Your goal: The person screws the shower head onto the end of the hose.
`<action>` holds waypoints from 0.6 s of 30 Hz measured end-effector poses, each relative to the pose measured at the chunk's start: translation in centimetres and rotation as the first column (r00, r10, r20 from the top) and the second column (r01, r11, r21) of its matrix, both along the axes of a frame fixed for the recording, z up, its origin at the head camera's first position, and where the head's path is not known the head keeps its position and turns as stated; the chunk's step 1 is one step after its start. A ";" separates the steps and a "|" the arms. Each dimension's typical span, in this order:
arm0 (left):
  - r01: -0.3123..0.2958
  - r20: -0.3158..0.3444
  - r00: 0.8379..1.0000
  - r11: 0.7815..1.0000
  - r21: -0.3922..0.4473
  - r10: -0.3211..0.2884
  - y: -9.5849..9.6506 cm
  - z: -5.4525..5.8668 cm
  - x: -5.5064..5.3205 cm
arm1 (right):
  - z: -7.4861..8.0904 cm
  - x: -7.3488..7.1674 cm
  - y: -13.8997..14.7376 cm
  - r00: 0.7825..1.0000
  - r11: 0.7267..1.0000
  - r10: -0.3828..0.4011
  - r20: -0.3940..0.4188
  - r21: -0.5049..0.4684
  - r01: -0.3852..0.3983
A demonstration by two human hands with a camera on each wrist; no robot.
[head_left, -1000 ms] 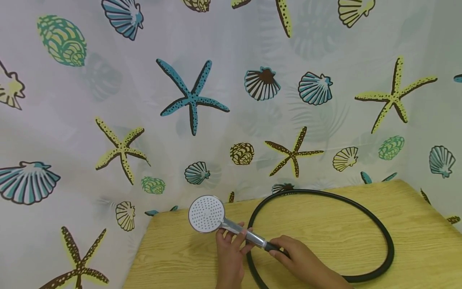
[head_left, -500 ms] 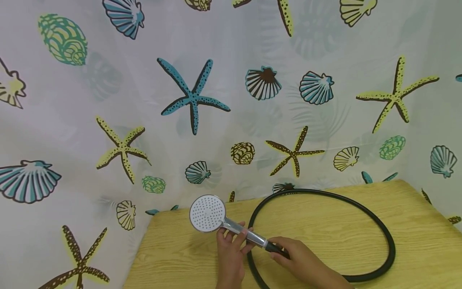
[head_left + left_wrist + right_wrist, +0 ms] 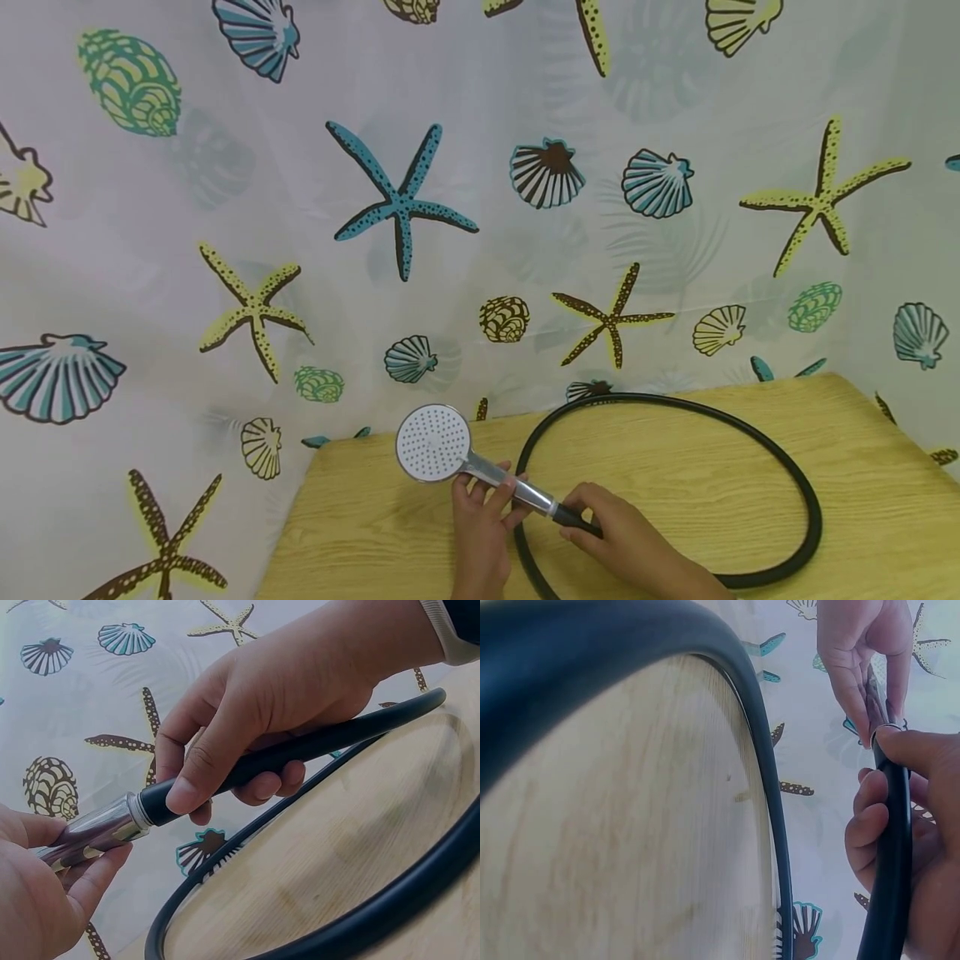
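Our left hand [image 3: 482, 527] pinches the shower head [image 3: 432, 443]; to its right, our right hand [image 3: 628, 533] grips the hose [image 3: 813, 518].

In the head view the light is soft, even and rather dim. A faint shadow lies on the counter [image 3: 675, 475] below the shower head [image 3: 432, 442], whose chrome handle [image 3: 534, 496] gives small reflections. Both wrist views look bluish and hazy; in the right one, the nearest hose [image 3: 592, 652] part is blurred.
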State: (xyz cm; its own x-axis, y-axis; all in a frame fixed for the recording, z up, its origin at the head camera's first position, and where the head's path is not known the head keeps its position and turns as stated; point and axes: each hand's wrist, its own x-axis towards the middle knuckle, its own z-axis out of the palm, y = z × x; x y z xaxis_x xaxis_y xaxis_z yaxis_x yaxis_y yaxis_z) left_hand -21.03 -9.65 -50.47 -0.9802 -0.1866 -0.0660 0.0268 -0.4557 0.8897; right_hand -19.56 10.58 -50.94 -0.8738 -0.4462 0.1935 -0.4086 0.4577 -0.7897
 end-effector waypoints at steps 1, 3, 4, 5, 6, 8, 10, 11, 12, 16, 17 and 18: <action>-0.002 0.000 1.000 1.000 0.001 0.002 0.0 0.0 0.0 | 0.0 0.0 0.0 1.000 1.000 -0.004 -0.003 0.000 0.004; -0.003 0.001 1.000 1.000 0.000 0.003 0.0 0.0 0.1 | -0.1 0.0 0.0 1.000 1.000 -0.009 -0.010 -0.001 0.009; -0.005 0.000 1.000 1.000 0.001 0.005 0.0 -0.1 0.1 | -0.1 0.0 0.0 1.000 1.000 -0.009 -0.016 -0.003 0.009; -0.006 0.000 1.000 1.000 0.004 0.006 0.0 -0.1 0.1 | -0.1 0.0 0.0 1.000 1.000 -0.009 -0.020 -0.004 0.009; -0.006 0.000 1.000 1.000 0.006 0.006 0.0 -0.1 0.1 | -0.1 0.0 0.0 1.000 1.000 -0.008 -0.022 -0.006 0.008; -0.007 0.003 1.000 1.000 0.009 0.007 0.0 -0.2 0.1 | -0.1 0.0 0.0 1.000 1.000 -0.004 -0.024 -0.009 0.004; -0.007 0.004 1.000 1.000 0.013 0.007 0.0 -0.3 0.1 | -0.1 -0.1 0.0 1.000 1.000 0.004 -0.030 -0.012 -0.004; -0.007 0.004 1.000 1.000 0.014 0.007 0.0 -0.3 0.1 | 0.0 -0.1 0.0 0.999 1.000 0.008 -0.031 -0.014 -0.009; -0.007 0.006 1.000 1.000 0.014 0.007 0.0 -0.3 0.0 | 0.0 -0.1 0.0 0.999 1.000 0.013 -0.032 -0.017 -0.014; -0.009 0.003 1.000 1.000 0.014 0.009 -0.1 -0.4 0.0 | 0.0 -0.1 0.0 0.999 1.000 0.024 -0.049 -0.015 -0.024; -0.011 0.001 1.000 1.000 0.015 0.011 -0.1 -0.3 0.0 | 0.0 -0.1 0.0 0.998 1.000 0.025 -0.049 -0.013 -0.026; -0.011 0.000 1.000 1.000 0.015 0.011 -0.1 -0.3 0.0 | 0.0 -0.1 0.0 0.998 1.000 0.025 -0.052 -0.011 -0.026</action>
